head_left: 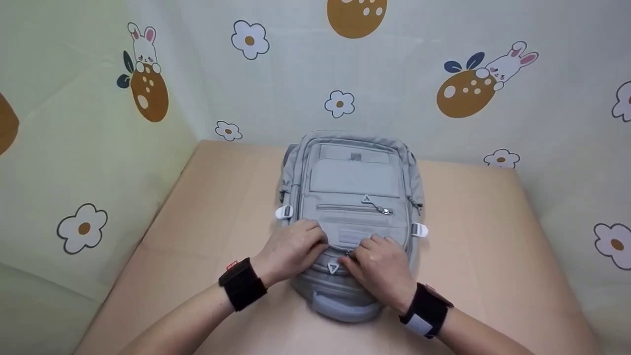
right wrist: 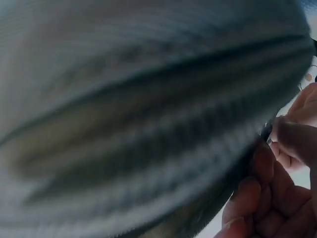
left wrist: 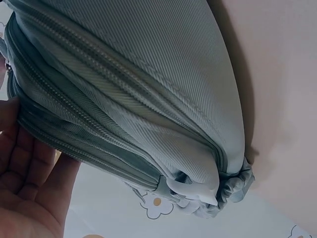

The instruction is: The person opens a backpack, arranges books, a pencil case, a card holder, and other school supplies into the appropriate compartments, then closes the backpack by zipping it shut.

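A grey backpack (head_left: pixel 352 207) is lying flat at the middle of the desk (head_left: pixel 493 236), its zippers looking closed still. At its 6 o'clock end, the left hand (head_left: pixel 295 246) is pressing curled fingers on the fabric, while the right hand (head_left: pixel 379 266) is pinching a zipper pull (right wrist: pixel 266 130). Both forearms are reaching in from 6 o'clock.

We see a pale tan table (head_left: pixel 493 246) set into a corner of patterned walls; its surface is smooth and matte; a grey backpack (head_left: pixel 352 180) lies flat on it near the middle, front panel up, carry handle toward us, top end close to the near edge; our forearms reach in over the table's front.
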Available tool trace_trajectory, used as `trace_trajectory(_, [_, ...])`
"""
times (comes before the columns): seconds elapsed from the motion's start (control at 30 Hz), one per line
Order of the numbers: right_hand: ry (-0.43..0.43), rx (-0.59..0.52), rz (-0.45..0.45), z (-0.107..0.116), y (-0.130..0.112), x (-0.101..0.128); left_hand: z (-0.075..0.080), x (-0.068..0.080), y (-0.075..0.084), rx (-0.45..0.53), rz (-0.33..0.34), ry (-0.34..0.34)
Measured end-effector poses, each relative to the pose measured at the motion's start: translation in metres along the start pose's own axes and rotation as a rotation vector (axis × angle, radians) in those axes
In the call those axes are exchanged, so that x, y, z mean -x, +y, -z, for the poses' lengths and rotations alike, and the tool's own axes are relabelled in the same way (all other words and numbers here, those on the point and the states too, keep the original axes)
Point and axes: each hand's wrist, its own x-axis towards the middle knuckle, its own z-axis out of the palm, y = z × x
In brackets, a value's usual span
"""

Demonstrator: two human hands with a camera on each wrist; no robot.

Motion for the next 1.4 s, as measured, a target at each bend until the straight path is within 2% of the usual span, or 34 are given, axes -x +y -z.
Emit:
trace_trajectory(0.27, [-0.032,-0.029,-0.032,-0.003,0.0,-0.001,-0.001,0.002,-0.001,0.006,-0.002,0.003])
trace_trajectory(0.47, [-0.04,-0.079,-0.019,0.012,0.012,0.002,0.0,0.001,-0.003,0.024,0.002,-0.028])
trace_trajectory(0.63, [-0.063,-0.093,-0.019,0.028,0.027,0.015,-0.001,0.002,-0.004,0.036,0.006,-0.058])
trace_trajectory(0.93, [-0.142,-0.04,-0.13,0.049,0.056,0.044,-0.001,0.003,-0.004,0.038,0.015,-0.071])
trace_trajectory(1.07, [-0.152,-0.058,-0.177,0.049,0.06,0.049,-0.002,0.003,-0.003,0.032,-0.016,-0.051])
trace_trajectory(1.23, [-0.138,-0.067,-0.176,0.048,0.061,0.05,-0.002,-0.005,0.004,-0.007,-0.059,-0.043])
trace_trajectory(1.4, [-0.104,-0.066,-0.153,0.047,0.061,0.051,-0.003,-0.023,0.023,-0.016,-0.102,-0.102])
